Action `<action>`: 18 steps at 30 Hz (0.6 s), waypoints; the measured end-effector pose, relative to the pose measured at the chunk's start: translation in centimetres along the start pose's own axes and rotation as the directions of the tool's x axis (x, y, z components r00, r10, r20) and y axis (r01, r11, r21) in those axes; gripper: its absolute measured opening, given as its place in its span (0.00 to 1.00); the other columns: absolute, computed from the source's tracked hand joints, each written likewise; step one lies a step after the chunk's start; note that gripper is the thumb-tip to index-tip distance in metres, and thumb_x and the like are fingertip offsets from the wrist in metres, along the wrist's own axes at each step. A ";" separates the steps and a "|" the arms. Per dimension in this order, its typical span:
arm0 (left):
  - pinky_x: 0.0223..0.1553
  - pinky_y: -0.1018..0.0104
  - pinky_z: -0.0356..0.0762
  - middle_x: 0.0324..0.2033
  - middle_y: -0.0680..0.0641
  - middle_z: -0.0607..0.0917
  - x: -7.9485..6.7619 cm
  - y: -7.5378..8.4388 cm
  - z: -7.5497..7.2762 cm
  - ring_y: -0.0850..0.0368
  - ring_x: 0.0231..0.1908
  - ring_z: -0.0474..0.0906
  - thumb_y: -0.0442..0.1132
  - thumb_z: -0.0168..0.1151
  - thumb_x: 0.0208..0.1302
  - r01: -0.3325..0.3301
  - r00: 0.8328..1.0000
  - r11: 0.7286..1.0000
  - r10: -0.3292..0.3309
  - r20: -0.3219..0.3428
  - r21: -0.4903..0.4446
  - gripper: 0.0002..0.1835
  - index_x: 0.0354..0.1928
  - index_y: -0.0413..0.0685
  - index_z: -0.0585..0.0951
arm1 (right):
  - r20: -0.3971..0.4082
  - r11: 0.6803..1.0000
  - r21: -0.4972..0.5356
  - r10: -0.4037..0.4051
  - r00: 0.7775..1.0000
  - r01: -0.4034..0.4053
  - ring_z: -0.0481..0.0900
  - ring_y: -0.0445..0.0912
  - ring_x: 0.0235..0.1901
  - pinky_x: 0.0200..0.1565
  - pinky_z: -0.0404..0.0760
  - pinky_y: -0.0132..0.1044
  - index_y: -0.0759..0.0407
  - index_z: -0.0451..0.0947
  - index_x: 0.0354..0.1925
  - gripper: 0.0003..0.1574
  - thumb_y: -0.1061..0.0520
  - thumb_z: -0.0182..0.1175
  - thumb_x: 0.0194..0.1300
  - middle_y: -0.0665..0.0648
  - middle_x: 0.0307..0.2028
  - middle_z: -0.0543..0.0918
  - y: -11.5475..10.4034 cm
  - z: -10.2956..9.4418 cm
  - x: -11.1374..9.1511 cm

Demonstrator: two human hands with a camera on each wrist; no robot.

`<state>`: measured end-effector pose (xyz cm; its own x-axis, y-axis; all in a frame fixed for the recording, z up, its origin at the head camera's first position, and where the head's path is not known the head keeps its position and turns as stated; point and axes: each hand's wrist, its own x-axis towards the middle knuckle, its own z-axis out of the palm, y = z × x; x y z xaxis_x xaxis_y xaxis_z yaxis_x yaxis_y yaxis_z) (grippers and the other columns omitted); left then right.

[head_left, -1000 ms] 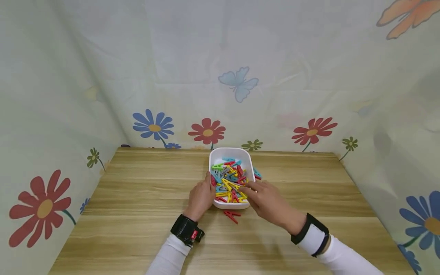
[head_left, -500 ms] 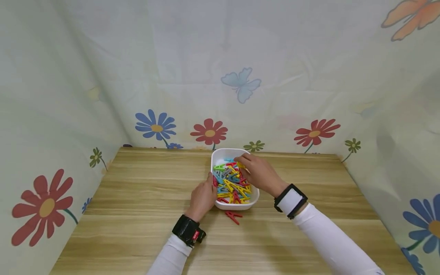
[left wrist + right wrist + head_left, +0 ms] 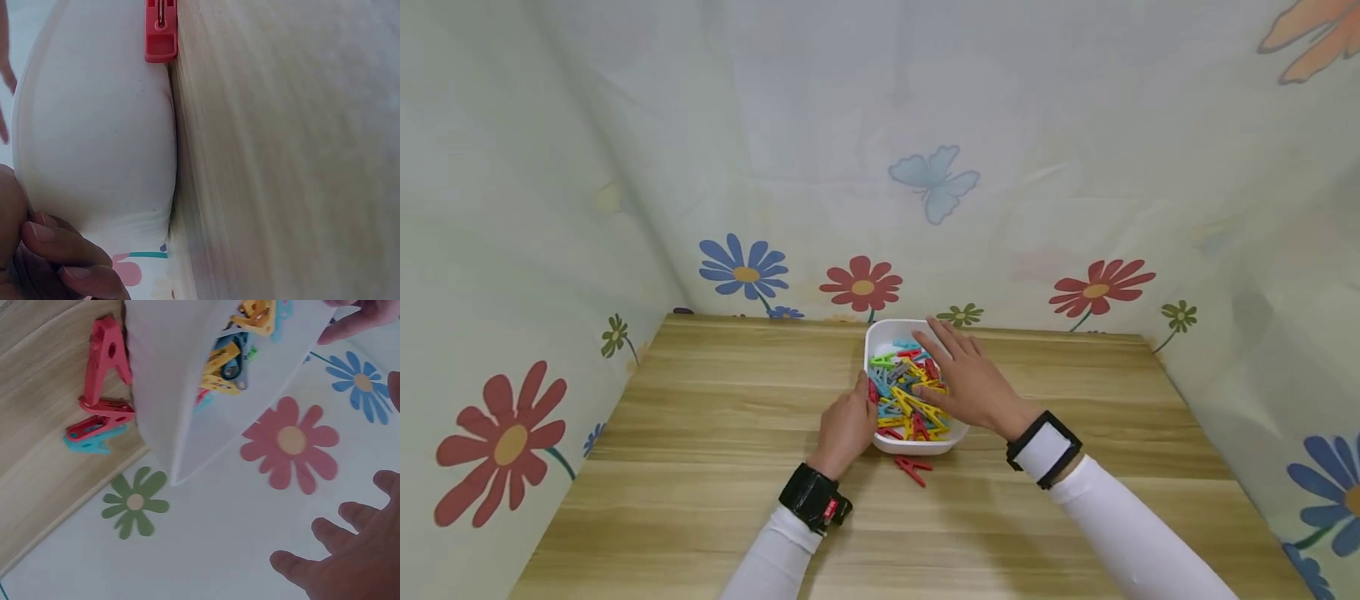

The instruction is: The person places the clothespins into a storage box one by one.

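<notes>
A white plastic bin (image 3: 917,448) stands near the back of the table, holding a heap of coloured clothespins (image 3: 910,404). My left hand (image 3: 847,423) grips its left side; in the left wrist view the fingers (image 3: 69,247) curl by the bin's wall (image 3: 106,125). Over the bin's right side is my right hand (image 3: 973,379), fingers spread and holding nothing. It hides the right rim and part of the heap. On the table before the bin lies a red clothespin (image 3: 913,468).
In the right wrist view, two red clothespins (image 3: 106,359) and a blue clothespin (image 3: 94,442) lie on the wood beside the bin. A flowered cloth (image 3: 775,150) rises behind the wooden table (image 3: 722,400) and along both sides.
My right hand has gone from the bin's near right to over its far right, where it held a yellow clothespin; now its fingers are spread without it. The left hand keeps its grip.
</notes>
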<state>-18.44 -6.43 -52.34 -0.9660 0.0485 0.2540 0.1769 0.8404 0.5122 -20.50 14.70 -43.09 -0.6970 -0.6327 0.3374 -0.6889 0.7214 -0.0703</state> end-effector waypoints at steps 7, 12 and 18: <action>0.15 0.61 0.66 0.19 0.47 0.75 -0.1 0.1 0.1 0.58 0.16 0.67 0.39 0.55 0.62 -0.023 1.000 1.000 0.023 -0.018 0.021 0.30 0.64 0.35 0.62 | -0.085 0.989 -0.044 -0.145 0.986 0.142 0.42 0.54 0.67 0.61 0.50 0.61 0.48 0.46 0.71 0.50 0.37 0.57 0.59 0.58 0.70 0.46 -3.2 -2.2 -2.3; 0.14 0.60 0.66 0.19 0.46 0.76 -0.1 0.0 0.2 0.58 0.16 0.68 0.38 0.55 0.61 -0.037 0.999 0.999 0.037 -0.035 0.019 0.30 0.64 0.35 0.63 | -0.098 0.964 -0.046 -0.265 0.959 0.262 0.47 0.51 0.67 0.62 0.52 0.56 0.48 0.53 0.69 0.46 0.40 0.59 0.58 0.56 0.69 0.52 -6.2 -2.4 -5.1; 0.16 0.59 0.68 0.21 0.43 0.77 -0.2 0.0 0.2 0.56 0.17 0.69 0.39 0.54 0.62 -0.030 0.999 0.999 0.031 -0.037 0.030 0.29 0.64 0.35 0.63 | -0.004 0.935 -0.012 -0.354 0.935 0.354 0.47 0.50 0.67 0.60 0.57 0.55 0.47 0.55 0.68 0.44 0.38 0.58 0.59 0.55 0.68 0.54 -8.2 -0.5 -8.5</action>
<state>-18.33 -6.28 -52.56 -0.9522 0.0546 0.3005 0.2003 0.8544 0.4794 -8.87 14.31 -44.91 -0.4071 -0.8461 0.3441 -0.8886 0.4541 0.0650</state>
